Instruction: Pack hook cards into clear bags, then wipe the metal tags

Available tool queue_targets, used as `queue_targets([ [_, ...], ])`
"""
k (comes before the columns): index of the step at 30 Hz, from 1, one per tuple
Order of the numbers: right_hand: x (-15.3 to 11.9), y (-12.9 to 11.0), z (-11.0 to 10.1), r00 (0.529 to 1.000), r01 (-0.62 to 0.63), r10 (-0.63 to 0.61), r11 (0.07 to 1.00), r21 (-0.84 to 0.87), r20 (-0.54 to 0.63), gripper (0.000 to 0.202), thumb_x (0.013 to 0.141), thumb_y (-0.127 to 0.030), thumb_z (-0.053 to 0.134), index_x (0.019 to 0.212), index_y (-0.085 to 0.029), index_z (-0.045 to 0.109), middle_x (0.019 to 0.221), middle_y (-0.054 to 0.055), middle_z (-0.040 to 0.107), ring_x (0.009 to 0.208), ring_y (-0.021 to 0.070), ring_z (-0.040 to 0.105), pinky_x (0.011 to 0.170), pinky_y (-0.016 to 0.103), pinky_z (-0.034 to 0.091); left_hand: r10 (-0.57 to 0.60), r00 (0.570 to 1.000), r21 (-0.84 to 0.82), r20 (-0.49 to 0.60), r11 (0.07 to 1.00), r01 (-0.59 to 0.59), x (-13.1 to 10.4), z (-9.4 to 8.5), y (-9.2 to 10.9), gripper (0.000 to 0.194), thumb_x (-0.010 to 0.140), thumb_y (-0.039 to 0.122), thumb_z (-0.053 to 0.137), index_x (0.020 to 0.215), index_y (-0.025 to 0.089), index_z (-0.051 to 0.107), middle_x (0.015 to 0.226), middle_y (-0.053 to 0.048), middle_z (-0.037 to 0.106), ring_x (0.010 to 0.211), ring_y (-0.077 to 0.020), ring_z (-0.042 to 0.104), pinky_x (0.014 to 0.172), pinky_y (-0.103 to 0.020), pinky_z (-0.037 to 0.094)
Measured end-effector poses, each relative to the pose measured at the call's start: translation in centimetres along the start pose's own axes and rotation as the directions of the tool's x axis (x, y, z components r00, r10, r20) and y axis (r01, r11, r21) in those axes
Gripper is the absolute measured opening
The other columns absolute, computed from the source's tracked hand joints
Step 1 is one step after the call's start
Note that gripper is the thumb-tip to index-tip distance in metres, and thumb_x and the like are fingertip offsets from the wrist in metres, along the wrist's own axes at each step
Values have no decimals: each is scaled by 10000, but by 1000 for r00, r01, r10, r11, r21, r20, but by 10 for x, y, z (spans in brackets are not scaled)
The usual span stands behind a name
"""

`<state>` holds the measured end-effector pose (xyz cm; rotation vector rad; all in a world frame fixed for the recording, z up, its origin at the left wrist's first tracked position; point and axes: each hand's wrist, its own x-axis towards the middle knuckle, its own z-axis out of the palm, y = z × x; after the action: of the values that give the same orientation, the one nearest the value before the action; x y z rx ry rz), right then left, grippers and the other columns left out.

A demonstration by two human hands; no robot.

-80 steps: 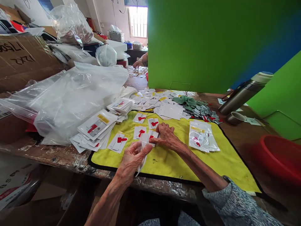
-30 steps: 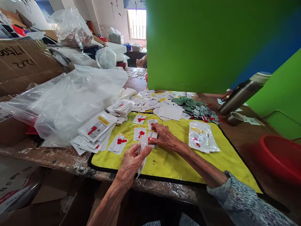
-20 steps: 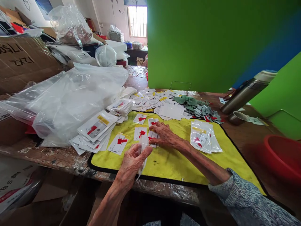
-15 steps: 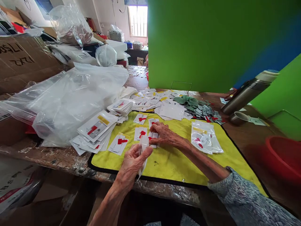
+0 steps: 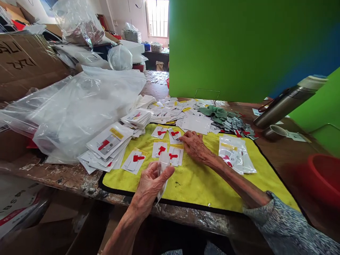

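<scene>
My left hand [image 5: 152, 180] is closed around a thin, clear plastic bag [image 5: 164, 160], held upright over the near part of the yellow cloth [image 5: 196, 186]. At the cloth's middle, my right hand [image 5: 195, 146] pinches the right edge of a white card [image 5: 174, 134] with a red piece on it. This card sits tilted, partly over another one. Close by lie more cards bearing red pieces: a nearer card [image 5: 175, 156], a card behind the bag [image 5: 159, 148], a farther card [image 5: 159, 131] and a left card [image 5: 134, 161].
Left of the cloth are stacked packets [image 5: 106, 143] and large plastic bags [image 5: 87, 109]. Loose cards [image 5: 193, 122], a green rag [image 5: 214, 112] and grey metal pieces [image 5: 236, 125] pile behind. Filled bags [image 5: 235, 154], a thermos [image 5: 287, 102], cup [image 5: 275, 131] and red basin [image 5: 324, 180] stand right.
My right hand has shifted slightly right and away from the nearer card, which now shows. The farther card under its fingers has turned. My left hand stays put with the bag.
</scene>
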<state>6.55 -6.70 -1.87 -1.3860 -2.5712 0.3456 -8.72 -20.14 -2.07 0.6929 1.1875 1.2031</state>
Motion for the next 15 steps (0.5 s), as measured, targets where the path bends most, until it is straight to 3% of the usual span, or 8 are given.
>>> queue_targets([
  [3,-4,-2,1,1000,14,-14,1000,0,7,158,885,-235,503,946,-177,637,1018,111,590,1029,285,490,850,428,326,4,1000,-5,-3,1000,-4,0,1,0,422,625,501,767,908,204,670,987,-51,698,927,-214,634,835,-310,464],
  [7,-7,-7,0,998,-6,4,1000,27,60,386,728,-462,697,964,-181,577,1059,112,571,1035,305,477,845,418,342,5,1000,-6,0,1000,-5,1,1,0,424,616,499,773,903,203,677,996,-44,697,902,-211,641,804,-303,475],
  [11,-5,-11,-2,995,-57,51,995,81,82,389,669,-424,745,902,-193,534,1012,85,588,948,269,513,818,385,359,5,1000,-7,-1,1000,-5,1,1,1,402,618,490,772,887,206,679,984,-37,696,898,-208,641,812,-306,470],
  [15,-5,-15,-5,989,-119,102,980,159,112,258,757,-370,648,904,-206,514,890,28,621,820,215,555,794,360,371,5,1000,-13,-17,1000,-6,0,2,2,408,616,483,776,896,203,675,965,-38,695,913,-214,639,844,-320,464],
])
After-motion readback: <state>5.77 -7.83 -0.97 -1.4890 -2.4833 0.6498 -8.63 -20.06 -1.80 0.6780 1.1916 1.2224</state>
